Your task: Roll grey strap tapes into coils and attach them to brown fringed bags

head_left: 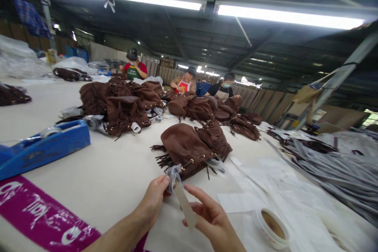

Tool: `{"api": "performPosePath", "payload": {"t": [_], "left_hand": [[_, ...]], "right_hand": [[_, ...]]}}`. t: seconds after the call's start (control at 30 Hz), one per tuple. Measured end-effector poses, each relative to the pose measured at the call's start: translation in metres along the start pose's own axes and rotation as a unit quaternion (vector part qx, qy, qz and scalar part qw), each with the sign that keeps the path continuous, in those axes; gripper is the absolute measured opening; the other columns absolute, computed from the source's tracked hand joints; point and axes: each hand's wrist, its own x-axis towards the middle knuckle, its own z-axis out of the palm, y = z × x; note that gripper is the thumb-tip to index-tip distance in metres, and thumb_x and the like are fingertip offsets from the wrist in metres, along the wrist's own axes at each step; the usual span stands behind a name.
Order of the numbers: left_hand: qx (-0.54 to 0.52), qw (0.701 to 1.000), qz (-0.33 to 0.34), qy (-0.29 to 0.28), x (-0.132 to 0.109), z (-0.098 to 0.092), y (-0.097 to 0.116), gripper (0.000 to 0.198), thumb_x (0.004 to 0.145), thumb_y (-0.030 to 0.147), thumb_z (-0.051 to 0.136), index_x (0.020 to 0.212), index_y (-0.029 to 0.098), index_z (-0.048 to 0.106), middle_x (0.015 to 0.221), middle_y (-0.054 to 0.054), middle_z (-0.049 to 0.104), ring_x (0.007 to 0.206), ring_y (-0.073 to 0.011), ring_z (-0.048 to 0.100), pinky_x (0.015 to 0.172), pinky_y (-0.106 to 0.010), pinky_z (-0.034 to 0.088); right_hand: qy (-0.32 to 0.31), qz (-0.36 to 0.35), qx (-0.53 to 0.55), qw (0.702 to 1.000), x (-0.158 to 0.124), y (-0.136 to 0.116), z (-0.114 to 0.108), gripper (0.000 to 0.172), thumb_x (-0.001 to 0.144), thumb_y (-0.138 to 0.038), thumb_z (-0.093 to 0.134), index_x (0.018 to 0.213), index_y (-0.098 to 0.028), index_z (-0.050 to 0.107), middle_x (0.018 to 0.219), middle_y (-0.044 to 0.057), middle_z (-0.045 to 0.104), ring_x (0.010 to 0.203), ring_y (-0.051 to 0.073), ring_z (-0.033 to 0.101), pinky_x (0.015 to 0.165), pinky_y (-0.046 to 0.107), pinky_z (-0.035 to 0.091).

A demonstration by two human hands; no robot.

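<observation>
A brown fringed drawstring bag [184, 145] lies on the white table in front of me. Grey plastic wrapping [174, 173] sticks out by its eyeleted edge. My left hand [156, 197] is closed, pinching this wrapping between thumb and fingers. From the wrapped part a pale strip of tape [185, 206] runs down toward my right hand [208, 214]. The strip's lower end lies against the bent fingers and thumb of that hand, while its index finger reaches out toward the wrapping. Exactly how the fingers grip the strip is partly hidden.
A blue tape dispenser [65, 139] stands at left, above a purple printed sheet [44, 216]. A tape roll [271, 228] lies at lower right. Piled brown bags [124, 106] cover the table's middle, grey wrapped straps [325, 177] the right. Several people [136, 69] work beyond.
</observation>
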Motion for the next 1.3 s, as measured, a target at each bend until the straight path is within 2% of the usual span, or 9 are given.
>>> {"api": "performPosePath", "payload": {"t": [0.17, 0.33, 0.63, 0.73, 0.83, 0.93, 1.03, 1.17, 1.3], "left_hand": [[0.007, 1.000, 0.011, 0.012, 0.002, 0.000, -0.005, 0.051, 0.063, 0.067, 0.065, 0.066, 0.017, 0.053, 0.059, 0.003, 0.048, 0.058, -0.0130, 0.038, 0.058, -0.026, 0.029], [0.019, 1.000, 0.012, -0.011, 0.000, 0.001, -0.005, 0.052, 0.067, 0.068, 0.062, 0.067, 0.017, 0.053, 0.058, 0.002, 0.051, 0.058, -0.0138, 0.042, 0.059, -0.027, 0.031], [0.028, 1.000, 0.011, -0.005, 0.001, 0.002, -0.001, 0.055, 0.064, 0.070, 0.061, 0.069, 0.016, 0.056, 0.062, 0.001, 0.053, 0.060, -0.0141, 0.042, 0.061, -0.027, 0.032], [0.062, 0.998, 0.024, -0.016, -0.001, 0.000, 0.001, 0.056, 0.067, 0.071, 0.058, 0.068, 0.015, 0.058, 0.063, 0.000, 0.056, 0.061, -0.0140, 0.042, 0.062, -0.027, 0.032], [0.091, 0.995, 0.027, -0.031, -0.002, -0.003, 0.003, 0.059, 0.067, 0.075, 0.054, 0.067, 0.016, 0.059, 0.063, -0.001, 0.059, 0.060, -0.0145, 0.043, 0.063, -0.028, 0.033], [0.105, 0.993, 0.042, -0.028, 0.000, -0.006, 0.004, 0.062, 0.067, 0.078, 0.051, 0.063, 0.017, 0.057, 0.060, -0.001, 0.058, 0.059, -0.0149, 0.043, 0.063, -0.028, 0.033], [0.103, 0.994, 0.030, -0.028, 0.002, -0.007, 0.004, 0.064, 0.063, 0.081, 0.050, 0.062, 0.017, 0.055, 0.056, -0.001, 0.056, 0.055, -0.0140, 0.040, 0.060, -0.028, 0.031], [0.120, 0.992, 0.025, -0.031, 0.003, -0.009, 0.006, 0.062, 0.063, 0.079, 0.051, 0.063, 0.017, 0.056, 0.056, -0.002, 0.056, 0.055, -0.0142, 0.041, 0.059, -0.028, 0.030], [0.141, 0.989, 0.036, -0.035, 0.002, -0.010, 0.010, 0.061, 0.065, 0.078, 0.048, 0.061, 0.017, 0.055, 0.057, -0.002, 0.056, 0.056, -0.0147, 0.042, 0.060, -0.029, 0.031]], "right_hand": [[-0.044, -0.136, -0.200, 0.969, 0.007, 0.011, 0.007, 0.016, 0.086, -0.035, 0.062, 0.092, -0.024, 0.073, 0.111, 0.009, 0.065, 0.066, 0.014, 0.064, 0.057, 0.024, 0.052], [0.041, -0.100, -0.289, 0.951, 0.007, 0.003, 0.010, 0.033, 0.092, -0.045, 0.052, 0.072, -0.020, 0.062, 0.053, -0.002, 0.059, 0.051, 0.013, 0.055, 0.056, 0.022, 0.044], [0.061, -0.119, -0.380, 0.915, 0.002, 0.002, 0.001, 0.033, 0.092, -0.042, 0.049, 0.067, -0.021, 0.057, 0.052, -0.004, 0.053, 0.050, 0.013, 0.050, 0.052, 0.022, 0.037], [0.070, -0.222, -0.484, 0.844, 0.001, -0.011, -0.009, 0.026, 0.093, -0.032, 0.049, 0.071, -0.021, 0.058, 0.066, -0.001, 0.059, 0.066, 0.016, 0.056, 0.064, 0.024, 0.040], [0.044, -0.321, -0.612, 0.721, 0.004, -0.027, -0.019, 0.015, 0.092, -0.021, 0.050, 0.079, -0.022, 0.057, 0.074, 0.001, 0.063, 0.076, 0.019, 0.058, 0.073, 0.028, 0.039], [0.031, -0.365, -0.714, 0.597, 0.010, -0.023, -0.027, 0.016, 0.091, -0.015, 0.050, 0.078, -0.023, 0.054, 0.066, 0.000, 0.061, 0.067, 0.020, 0.058, 0.067, 0.030, 0.037], [0.064, -0.395, -0.745, 0.533, 0.020, 0.005, -0.030, 0.020, 0.090, -0.008, 0.042, 0.079, -0.022, 0.052, 0.066, 0.000, 0.061, 0.051, 0.016, 0.055, 0.052, 0.027, 0.034], [0.069, -0.329, -0.731, 0.593, 0.027, 0.034, -0.031, 0.024, 0.091, -0.008, 0.036, 0.077, -0.023, 0.049, 0.065, -0.001, 0.057, 0.042, 0.012, 0.053, 0.040, 0.025, 0.030], [0.024, -0.243, -0.652, 0.718, 0.026, 0.031, -0.026, 0.015, 0.095, -0.025, 0.043, 0.090, -0.022, 0.057, 0.083, 0.003, 0.062, 0.074, 0.018, 0.064, 0.066, 0.024, 0.048]]}}
